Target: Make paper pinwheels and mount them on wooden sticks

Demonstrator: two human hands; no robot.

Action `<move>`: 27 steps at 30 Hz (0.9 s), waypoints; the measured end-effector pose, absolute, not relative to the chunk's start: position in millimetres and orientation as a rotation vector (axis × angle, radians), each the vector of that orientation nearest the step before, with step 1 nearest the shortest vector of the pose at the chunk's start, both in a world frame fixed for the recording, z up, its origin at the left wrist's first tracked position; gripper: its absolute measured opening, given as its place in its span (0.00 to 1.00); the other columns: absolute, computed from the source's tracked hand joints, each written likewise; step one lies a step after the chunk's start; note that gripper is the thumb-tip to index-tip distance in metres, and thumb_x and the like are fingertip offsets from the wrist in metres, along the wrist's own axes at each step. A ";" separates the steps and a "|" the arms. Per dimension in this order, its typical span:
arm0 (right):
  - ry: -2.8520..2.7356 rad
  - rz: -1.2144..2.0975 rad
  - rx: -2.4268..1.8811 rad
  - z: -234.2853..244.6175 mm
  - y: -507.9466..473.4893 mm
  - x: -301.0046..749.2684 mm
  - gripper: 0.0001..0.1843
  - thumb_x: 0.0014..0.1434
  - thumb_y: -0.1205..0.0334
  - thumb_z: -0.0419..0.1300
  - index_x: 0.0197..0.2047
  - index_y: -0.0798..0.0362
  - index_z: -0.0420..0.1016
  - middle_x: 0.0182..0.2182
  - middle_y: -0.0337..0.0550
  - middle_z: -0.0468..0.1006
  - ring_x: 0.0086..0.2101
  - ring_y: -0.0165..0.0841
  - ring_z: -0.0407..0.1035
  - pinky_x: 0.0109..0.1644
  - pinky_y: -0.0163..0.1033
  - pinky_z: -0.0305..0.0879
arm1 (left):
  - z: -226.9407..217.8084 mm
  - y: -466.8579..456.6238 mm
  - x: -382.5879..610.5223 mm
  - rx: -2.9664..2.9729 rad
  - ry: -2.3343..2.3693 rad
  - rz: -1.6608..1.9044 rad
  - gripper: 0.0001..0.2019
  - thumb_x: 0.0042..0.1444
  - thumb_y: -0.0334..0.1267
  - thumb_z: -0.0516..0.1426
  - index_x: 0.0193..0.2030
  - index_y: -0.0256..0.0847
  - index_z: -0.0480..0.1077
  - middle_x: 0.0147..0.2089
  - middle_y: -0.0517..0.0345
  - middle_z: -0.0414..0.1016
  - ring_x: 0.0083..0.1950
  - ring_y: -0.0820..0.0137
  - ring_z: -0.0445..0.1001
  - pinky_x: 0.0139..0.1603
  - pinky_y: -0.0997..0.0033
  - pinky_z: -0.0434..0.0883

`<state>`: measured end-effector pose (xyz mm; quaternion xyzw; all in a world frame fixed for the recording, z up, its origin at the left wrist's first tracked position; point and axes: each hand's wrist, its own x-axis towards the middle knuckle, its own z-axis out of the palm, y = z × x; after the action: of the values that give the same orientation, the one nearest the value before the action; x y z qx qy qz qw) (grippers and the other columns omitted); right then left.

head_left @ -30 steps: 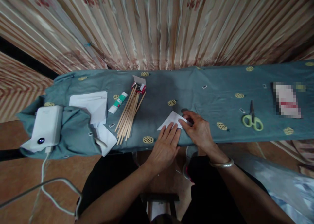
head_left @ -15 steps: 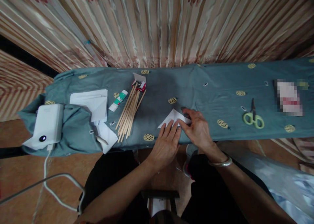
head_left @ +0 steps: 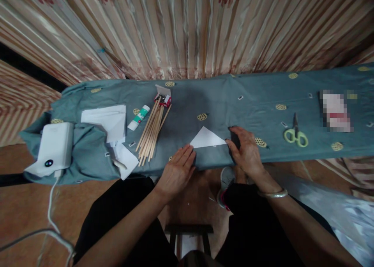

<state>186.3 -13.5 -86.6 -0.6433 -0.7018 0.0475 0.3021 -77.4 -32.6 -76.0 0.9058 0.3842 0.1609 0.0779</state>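
A white paper folded into a triangle (head_left: pixel 207 138) lies on the teal cloth (head_left: pixel 222 107) near its front edge. My left hand (head_left: pixel 178 168) rests flat with fingers stretched out, its fingertips at the triangle's lower left corner. My right hand (head_left: pixel 245 149) lies at the triangle's right corner, fingers curled down onto the cloth; I see nothing in it. A metal bangle (head_left: pixel 273 194) sits on my right wrist.
A bundle of wooden sticks (head_left: pixel 152 129), a glue stick (head_left: pixel 139 117) and a small red box (head_left: pixel 164 98) lie left of centre. White paper sheets (head_left: pixel 106 121) and a white device with a cable (head_left: pixel 55 146) are at the left. Green-handled scissors (head_left: pixel 295 132) lie at the right.
Both hands have come off the folded paper and moved apart, the left to its lower left corner and the right to its right corner. The triangle now lies fully uncovered.
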 end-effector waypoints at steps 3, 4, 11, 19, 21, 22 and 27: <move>-1.859 0.131 -1.698 -86.4 -12.7 186.8 0.24 0.66 0.50 0.51 0.55 0.59 0.71 0.53 0.61 0.75 0.55 0.49 0.67 0.60 0.56 0.61 | -75.0 -33.8 -88.2 2.732 1.135 0.496 0.18 0.64 0.34 0.51 0.59 0.29 0.66 0.63 0.37 0.69 0.66 0.56 0.66 0.64 0.51 0.68; -1.857 0.139 -1.692 -85.3 -12.1 186.5 0.23 0.66 0.51 0.51 0.55 0.59 0.71 0.53 0.60 0.75 0.55 0.48 0.67 0.60 0.56 0.61 | -74.8 -34.0 -90.1 2.731 1.127 0.496 0.18 0.64 0.34 0.51 0.59 0.28 0.66 0.63 0.37 0.69 0.66 0.55 0.66 0.64 0.51 0.69; -1.843 0.308 -1.614 -70.3 -2.9 174.4 0.20 0.67 0.52 0.49 0.49 0.53 0.76 0.50 0.53 0.78 0.53 0.44 0.69 0.59 0.53 0.63 | -71.4 -31.8 -90.0 2.710 1.116 0.522 0.17 0.64 0.33 0.52 0.57 0.30 0.68 0.62 0.37 0.70 0.65 0.55 0.67 0.64 0.49 0.69; -1.631 0.621 -1.556 -69.7 6.2 159.5 0.09 0.56 0.53 0.62 0.34 0.49 0.77 0.43 0.46 0.82 0.44 0.42 0.76 0.52 0.51 0.69 | -66.3 -26.5 -91.9 2.619 1.132 0.708 0.16 0.64 0.35 0.52 0.57 0.35 0.67 0.58 0.43 0.74 0.60 0.60 0.72 0.60 0.54 0.72; -1.541 0.684 -1.526 -67.2 5.9 158.0 0.09 0.56 0.53 0.62 0.32 0.50 0.75 0.44 0.47 0.82 0.45 0.41 0.76 0.52 0.50 0.69 | -63.9 -24.4 -92.0 2.573 1.161 0.759 0.19 0.64 0.36 0.52 0.62 0.36 0.62 0.61 0.41 0.71 0.63 0.60 0.70 0.63 0.53 0.70; -1.518 0.684 -1.518 -65.2 5.0 156.7 0.09 0.56 0.53 0.62 0.32 0.50 0.75 0.46 0.47 0.81 0.46 0.41 0.76 0.53 0.50 0.69 | -62.3 -23.3 -91.7 2.553 1.177 0.776 0.22 0.64 0.36 0.53 0.64 0.36 0.59 0.63 0.40 0.68 0.65 0.60 0.67 0.64 0.52 0.68; -1.621 0.516 -1.567 -56.6 -6.7 141.6 0.08 0.59 0.55 0.60 0.35 0.49 0.76 0.56 0.50 0.75 0.52 0.42 0.72 0.56 0.49 0.67 | -55.0 -18.4 -84.8 2.461 1.223 0.787 0.31 0.65 0.35 0.51 0.72 0.41 0.42 0.72 0.38 0.53 0.72 0.58 0.55 0.67 0.51 0.64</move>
<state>141.6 -6.7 -56.6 -0.6202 -0.6417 0.2041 0.4024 -84.8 -18.4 -55.0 0.8523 0.4235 0.2727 0.1410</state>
